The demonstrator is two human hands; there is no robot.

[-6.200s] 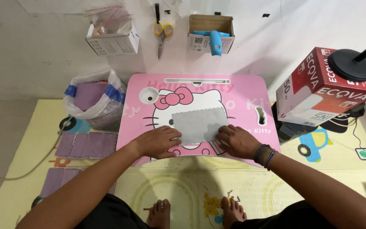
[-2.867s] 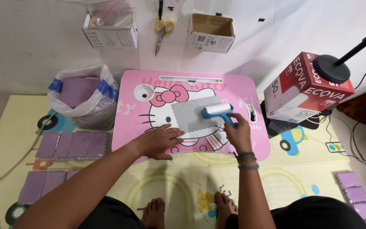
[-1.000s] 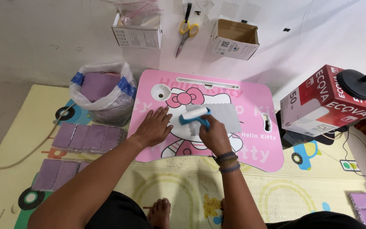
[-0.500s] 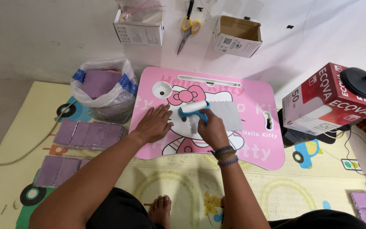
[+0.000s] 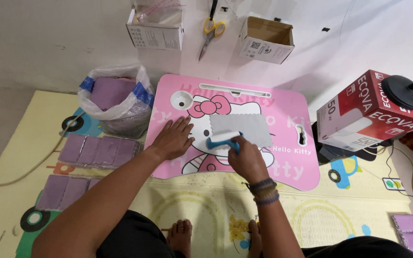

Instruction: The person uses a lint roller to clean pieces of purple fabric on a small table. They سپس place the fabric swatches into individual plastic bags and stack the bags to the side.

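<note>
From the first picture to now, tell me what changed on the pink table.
The right hand took hold of a blue roller and worked it leftward to the grey cloth's left edge. The left hand left the cloth and lies flat beside it. Cloth and pink table stayed put.

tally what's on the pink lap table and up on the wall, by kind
grey cloth: 1
blue-handled roller, gripped in the right hand: 1
hands on the pink table: 2, counting the left hand resting flat
cardboard boxes on the wall: 2
yellow-handled scissors: 1
total: 7
</note>
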